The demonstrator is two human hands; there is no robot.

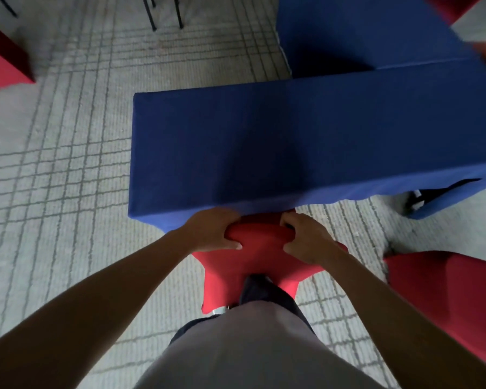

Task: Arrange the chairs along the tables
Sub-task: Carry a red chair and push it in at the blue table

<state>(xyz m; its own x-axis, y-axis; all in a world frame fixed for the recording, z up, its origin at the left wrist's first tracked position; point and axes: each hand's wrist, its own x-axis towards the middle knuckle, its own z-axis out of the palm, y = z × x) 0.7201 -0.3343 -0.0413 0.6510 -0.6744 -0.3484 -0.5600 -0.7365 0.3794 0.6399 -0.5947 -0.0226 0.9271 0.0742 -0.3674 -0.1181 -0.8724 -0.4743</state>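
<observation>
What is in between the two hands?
In the head view, the top of the red chair's backrest spans the gap. The left hand and right hand each grip one end, right at the blue table.

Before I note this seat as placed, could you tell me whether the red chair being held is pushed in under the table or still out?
Pushed in: the red chair has its seat hidden beneath the blue table edge, only its backrest showing.
</observation>
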